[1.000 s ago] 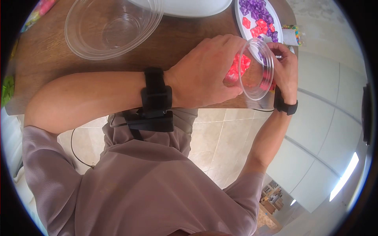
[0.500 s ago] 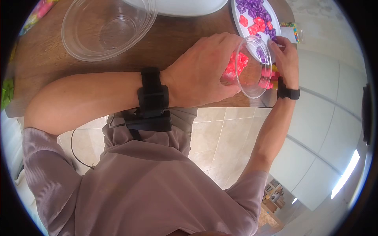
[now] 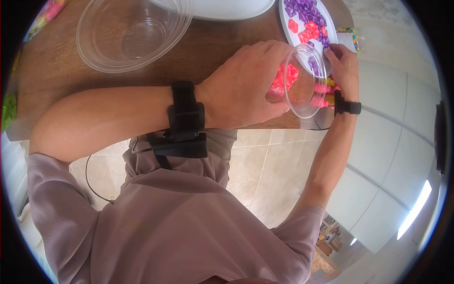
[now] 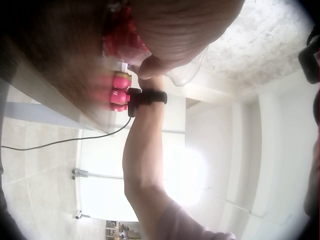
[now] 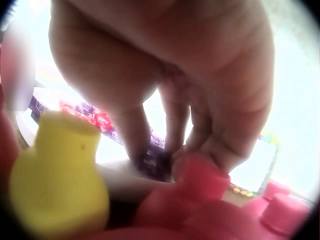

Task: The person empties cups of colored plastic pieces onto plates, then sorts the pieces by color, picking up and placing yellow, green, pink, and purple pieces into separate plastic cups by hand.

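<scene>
My left hand grips a clear plastic cup lying tilted, its mouth facing right. Red wrapped candies sit inside the cup, partly hidden by the fingers. Beyond it, my right hand reaches over the near end of an oval white plate. On that plate lie many purple candies and several red candies. In the right wrist view, thumb and fingers pinch a dark purple candy low at the plate's edge.
Under the right wrist stand a yellow bottle-shaped piece and several pink ones. A large clear bowl is at the back left, beside a big white dish. A jar of colourful bits stands at the right edge.
My right hand has moved slightly farther out along the plate's edge, uncovering the yellow and pink pieces. My left hand with the cup has shifted slightly left.
</scene>
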{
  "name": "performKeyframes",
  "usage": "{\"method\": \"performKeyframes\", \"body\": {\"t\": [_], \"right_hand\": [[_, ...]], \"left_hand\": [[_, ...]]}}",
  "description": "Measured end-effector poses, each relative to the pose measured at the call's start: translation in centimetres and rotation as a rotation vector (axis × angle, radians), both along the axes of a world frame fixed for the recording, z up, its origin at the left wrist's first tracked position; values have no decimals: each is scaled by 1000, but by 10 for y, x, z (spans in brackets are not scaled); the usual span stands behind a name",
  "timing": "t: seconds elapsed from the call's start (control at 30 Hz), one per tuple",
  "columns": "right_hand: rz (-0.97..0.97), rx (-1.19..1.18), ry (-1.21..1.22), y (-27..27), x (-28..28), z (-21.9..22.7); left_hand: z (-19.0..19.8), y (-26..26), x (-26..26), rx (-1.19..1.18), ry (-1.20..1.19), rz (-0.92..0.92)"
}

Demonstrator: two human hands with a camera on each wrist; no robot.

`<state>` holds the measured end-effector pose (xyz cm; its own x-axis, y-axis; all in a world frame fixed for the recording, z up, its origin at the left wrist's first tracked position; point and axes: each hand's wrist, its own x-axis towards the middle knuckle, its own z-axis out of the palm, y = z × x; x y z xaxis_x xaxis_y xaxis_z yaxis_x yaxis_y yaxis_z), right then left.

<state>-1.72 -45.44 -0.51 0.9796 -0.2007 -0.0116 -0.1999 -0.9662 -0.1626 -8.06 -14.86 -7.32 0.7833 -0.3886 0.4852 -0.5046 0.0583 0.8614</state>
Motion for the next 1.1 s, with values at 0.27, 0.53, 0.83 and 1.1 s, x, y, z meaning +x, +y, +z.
{"method": "performKeyframes", "body": {"t": [0.27,0.53,0.83,1.1], "right_hand": [[22,17,-71,9,-16,3],[-22,93,-123,27,-28,16],[16,857,-151,89,-90,47],[24,946,-287,91,-101,38]], "left_hand": [[0,-3,1,-14,-18,4],[0,-2,1,-8,-3,-14],[0,1,1,11,-14,-21],[0,1,5,66,6,-63]]}}
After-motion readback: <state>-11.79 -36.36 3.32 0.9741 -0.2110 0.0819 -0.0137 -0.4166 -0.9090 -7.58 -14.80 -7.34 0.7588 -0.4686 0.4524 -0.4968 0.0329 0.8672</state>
